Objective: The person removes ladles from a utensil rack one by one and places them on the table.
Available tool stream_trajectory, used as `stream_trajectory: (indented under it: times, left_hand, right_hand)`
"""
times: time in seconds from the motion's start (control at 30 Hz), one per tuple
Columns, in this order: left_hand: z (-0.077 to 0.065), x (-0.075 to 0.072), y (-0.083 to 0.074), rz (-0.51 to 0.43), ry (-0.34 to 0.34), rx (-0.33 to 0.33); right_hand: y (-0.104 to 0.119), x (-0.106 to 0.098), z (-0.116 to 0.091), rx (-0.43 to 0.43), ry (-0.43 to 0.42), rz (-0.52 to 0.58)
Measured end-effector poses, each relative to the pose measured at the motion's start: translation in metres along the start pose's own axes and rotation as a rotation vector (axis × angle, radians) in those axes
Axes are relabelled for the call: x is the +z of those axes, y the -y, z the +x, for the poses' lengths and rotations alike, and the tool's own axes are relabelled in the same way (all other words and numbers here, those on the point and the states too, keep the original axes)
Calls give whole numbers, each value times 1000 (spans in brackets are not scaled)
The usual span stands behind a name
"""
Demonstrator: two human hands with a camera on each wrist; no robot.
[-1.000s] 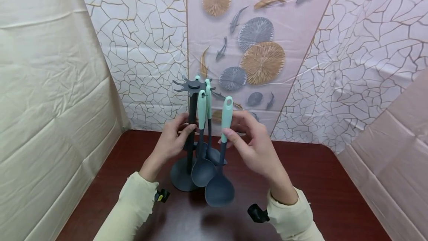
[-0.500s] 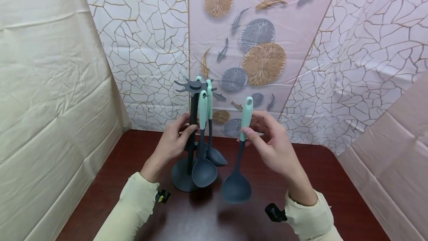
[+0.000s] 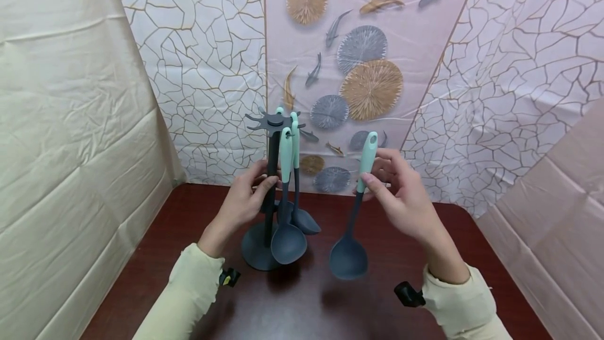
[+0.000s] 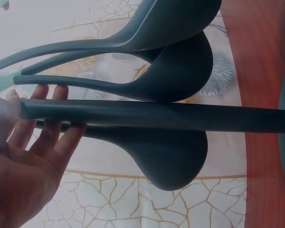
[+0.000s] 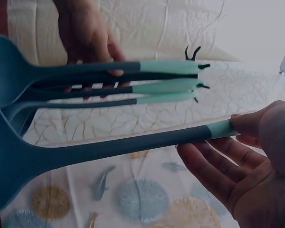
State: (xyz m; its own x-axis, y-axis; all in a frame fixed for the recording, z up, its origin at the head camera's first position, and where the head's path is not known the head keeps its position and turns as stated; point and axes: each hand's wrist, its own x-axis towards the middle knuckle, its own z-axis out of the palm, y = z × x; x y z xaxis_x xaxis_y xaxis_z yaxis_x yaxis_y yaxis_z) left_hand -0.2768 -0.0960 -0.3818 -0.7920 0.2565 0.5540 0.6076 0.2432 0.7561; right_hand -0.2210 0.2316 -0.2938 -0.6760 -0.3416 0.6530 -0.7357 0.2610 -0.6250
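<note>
My left hand (image 3: 243,198) grips the dark pole of an upright utensil stand (image 3: 273,153), its thumb in front and fingers behind. Several mint-handled utensils hang from the stand's hooked top, among them a front ladle (image 3: 289,244); others are partly hidden behind it. To the right, my right hand (image 3: 408,201) pinches the mint handle of another ladle (image 3: 348,260), which hangs bowl down, slightly tilted, above the table and apart from the stand. In the left wrist view the pole (image 4: 180,115) crosses the left fingers. The right wrist view shows the held ladle (image 5: 118,145) in thumb and fingers.
The stand's round base (image 3: 255,251) rests on a dark red, glossy table (image 3: 424,256). Patterned cloth (image 3: 212,67) hangs behind the table, and pale cloth walls (image 3: 80,146) rise at both sides. Several hooks at the stand's left carry nothing.
My right hand has carried the ladle to the right, away from the stand, and slightly upward. The left hand has kept its grip on the pole, and the stand stays in place.
</note>
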Motion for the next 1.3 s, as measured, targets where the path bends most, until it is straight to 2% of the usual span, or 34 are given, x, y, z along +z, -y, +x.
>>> stream_trajectory:
  times: [0.53, 0.77, 0.97, 1.17, 1.3]
  left_hand:
    - [-3, 2, 0, 45, -14, 16]
    - [-2, 2, 1, 47, -9, 15]
    - [-3, 2, 1, 39, -4, 10]
    - [-3, 2, 1, 41, -7, 14]
    - [-2, 1, 2, 32, -4, 26]
  right_hand:
    - [-29, -32, -16, 117, -9, -121]
    - [-46, -45, -22, 133, -5, -199]
    - [-59, -55, -27, 162, -1, -214]
    - [-71, -69, -32, 199, 2, -156]
    - [-78, -80, -36, 216, 1, -175]
